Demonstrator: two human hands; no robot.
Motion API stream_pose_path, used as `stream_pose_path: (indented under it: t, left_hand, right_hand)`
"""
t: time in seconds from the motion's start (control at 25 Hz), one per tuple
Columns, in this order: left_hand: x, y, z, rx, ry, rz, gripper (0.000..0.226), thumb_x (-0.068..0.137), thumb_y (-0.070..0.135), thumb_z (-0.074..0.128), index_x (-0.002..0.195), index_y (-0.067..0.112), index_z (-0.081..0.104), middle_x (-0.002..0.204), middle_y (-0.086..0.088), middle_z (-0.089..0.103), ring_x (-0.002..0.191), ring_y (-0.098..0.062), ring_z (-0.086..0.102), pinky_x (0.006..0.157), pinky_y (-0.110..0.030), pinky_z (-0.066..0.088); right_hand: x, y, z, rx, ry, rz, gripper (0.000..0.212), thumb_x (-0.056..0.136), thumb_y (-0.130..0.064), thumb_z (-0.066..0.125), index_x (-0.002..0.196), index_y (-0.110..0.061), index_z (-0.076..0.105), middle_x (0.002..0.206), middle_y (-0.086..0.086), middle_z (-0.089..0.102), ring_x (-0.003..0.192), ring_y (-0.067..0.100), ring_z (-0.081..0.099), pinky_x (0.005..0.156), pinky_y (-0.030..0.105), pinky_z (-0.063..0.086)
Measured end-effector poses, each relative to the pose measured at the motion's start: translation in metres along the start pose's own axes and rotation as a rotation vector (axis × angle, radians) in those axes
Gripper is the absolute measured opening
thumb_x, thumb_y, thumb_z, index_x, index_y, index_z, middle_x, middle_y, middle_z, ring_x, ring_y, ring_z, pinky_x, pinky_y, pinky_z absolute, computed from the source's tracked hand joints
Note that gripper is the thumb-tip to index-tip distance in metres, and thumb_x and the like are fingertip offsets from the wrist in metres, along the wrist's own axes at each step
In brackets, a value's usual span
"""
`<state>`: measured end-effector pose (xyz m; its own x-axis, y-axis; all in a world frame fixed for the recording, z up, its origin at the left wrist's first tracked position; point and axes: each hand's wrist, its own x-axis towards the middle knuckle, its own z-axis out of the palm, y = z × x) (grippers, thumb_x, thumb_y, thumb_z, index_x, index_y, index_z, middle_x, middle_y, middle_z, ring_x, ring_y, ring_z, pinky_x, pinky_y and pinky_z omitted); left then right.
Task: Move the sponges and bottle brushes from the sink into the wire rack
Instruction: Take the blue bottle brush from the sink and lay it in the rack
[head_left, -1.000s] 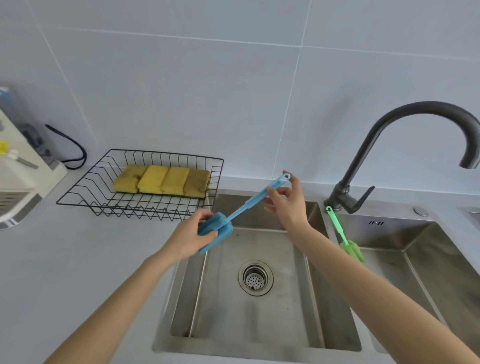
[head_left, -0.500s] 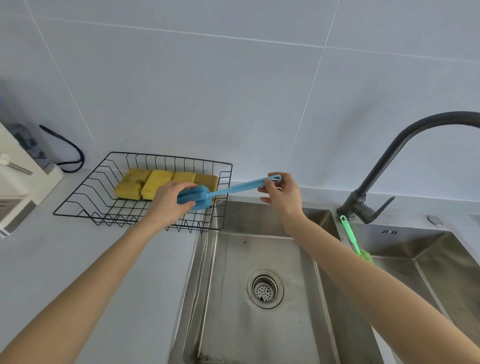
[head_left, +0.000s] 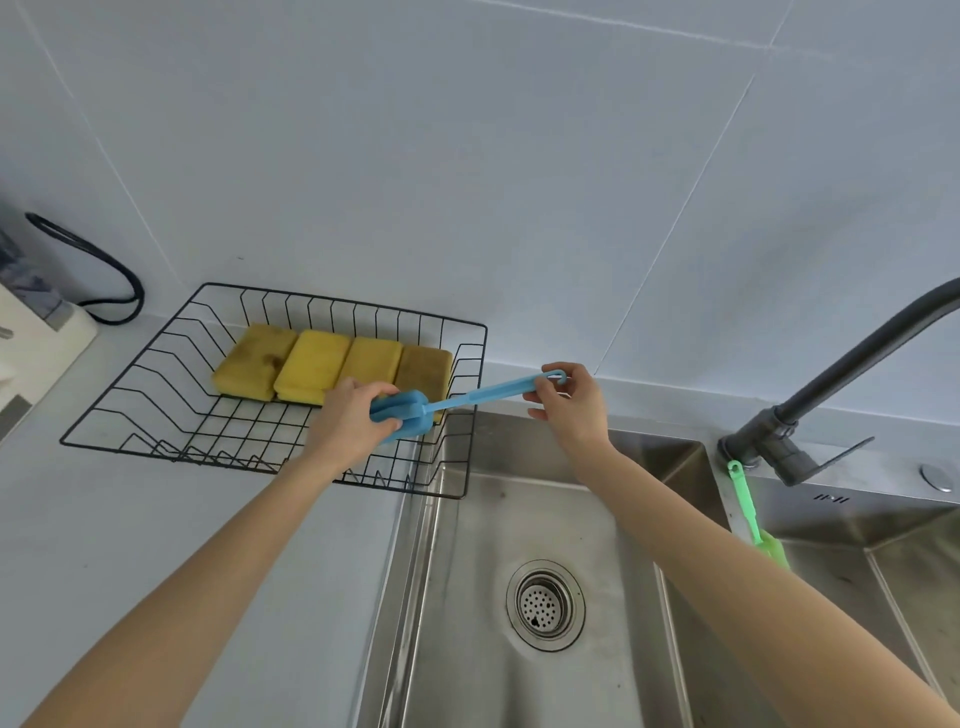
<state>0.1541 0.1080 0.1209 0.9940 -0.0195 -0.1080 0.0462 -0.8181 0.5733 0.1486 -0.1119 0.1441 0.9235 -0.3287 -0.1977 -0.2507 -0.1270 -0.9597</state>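
Head view: blue brush (head_left: 457, 402) held over the rack's (head_left: 130, 410) right end, above the sink (head_left: 597, 519) edge. Left hand (head_left: 348, 421) grasps its foam head; right hand (head_left: 569, 400) pinches the handle tip. Four sponges (head_left: 311, 366) lie in the rack. Green brush (head_left: 753, 519) leans in the right basin.

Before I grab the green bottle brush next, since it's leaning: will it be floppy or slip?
The green bottle brush probably handles light, its thin handle slightly bendy. Leaning on the sink divider, it may slide when nudged. Its foam head likely squashes.

Blue brush (head_left: 467, 400), yellow sponges (head_left: 317, 364)
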Motion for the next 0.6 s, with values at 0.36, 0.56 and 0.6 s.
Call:
stream_pose_path:
  t: [0.36, 0.56, 0.6]
  left_hand:
    - [0.02, -0.013, 0.016, 0.092, -0.064, -0.025, 0.045, 0.084, 0.021, 0.062, 0.127, 0.015, 0.051, 0.123, -0.015, 0.052, 0.108, -0.028, 0.054, 0.089, -0.036, 0.045]
    - [0.019, -0.012, 0.013, 0.087, -0.108, -0.023, 0.048, 0.084, 0.02, 0.062, 0.129, 0.013, 0.048, 0.128, -0.014, 0.052, 0.114, -0.027, 0.052, 0.095, -0.037, 0.043]
    - [0.018, -0.011, 0.012, 0.088, -0.12, -0.025, 0.051, 0.084, 0.019, 0.062, 0.132, 0.012, 0.045, 0.13, -0.014, 0.051, 0.117, -0.027, 0.051, 0.098, -0.038, 0.042]
  right_hand:
    - [0.02, 0.022, 0.015, -0.048, -0.019, 0.051, 0.01, 0.093, -0.009, 0.052, 0.102, -0.013, 0.049, 0.077, -0.007, 0.055, 0.071, 0.012, 0.064, 0.049, 0.006, 0.051]
    - [0.017, 0.016, 0.016, -0.097, -0.007, 0.056, 0.025, 0.093, -0.009, 0.051, 0.118, -0.007, 0.049, 0.105, 0.011, 0.059, 0.088, 0.022, 0.063, 0.066, 0.019, 0.055]
    - [0.015, 0.014, 0.015, -0.131, -0.005, 0.05, 0.029, 0.093, -0.009, 0.051, 0.122, -0.007, 0.048, 0.114, 0.014, 0.059, 0.091, 0.021, 0.06, 0.072, 0.024, 0.054]
